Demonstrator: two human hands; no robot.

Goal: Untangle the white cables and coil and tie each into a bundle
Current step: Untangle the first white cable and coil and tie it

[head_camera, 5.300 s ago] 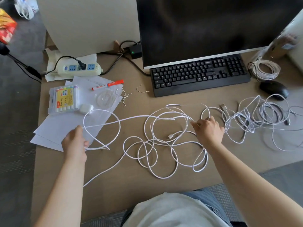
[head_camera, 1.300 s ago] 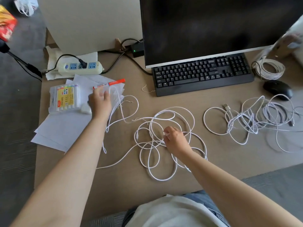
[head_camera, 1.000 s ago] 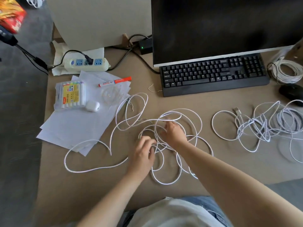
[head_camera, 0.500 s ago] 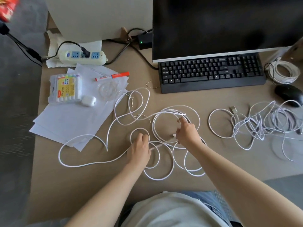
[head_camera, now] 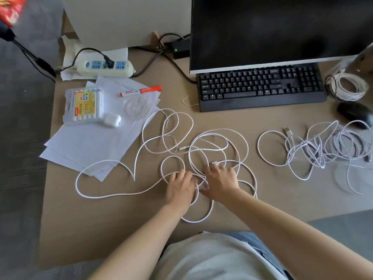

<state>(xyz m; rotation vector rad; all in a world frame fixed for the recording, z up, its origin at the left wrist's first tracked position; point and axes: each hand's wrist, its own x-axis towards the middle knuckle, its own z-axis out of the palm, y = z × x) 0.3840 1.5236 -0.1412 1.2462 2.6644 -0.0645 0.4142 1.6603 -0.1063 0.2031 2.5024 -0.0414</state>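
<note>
White cable [head_camera: 201, 150] sprawls at desk centre, both hands, left [head_camera: 179, 186] and right [head_camera: 220, 178], pinching loops at its 6 o'clock edge; yank now and those crossings probably cinch into knots.

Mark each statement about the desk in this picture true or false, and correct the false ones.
1. Both hands, left hand and right hand, are on the loose white cable before the person. True.
2. The orange marker lies on the keyboard. False: it lies on the white papers.
3. A second tangle of white cables lies to the right, apart from the hands. True.
4. The power strip has nothing plugged in. False: a black plug sits in it.
5. The earbud case is beside the highlighter pack. True.
</note>
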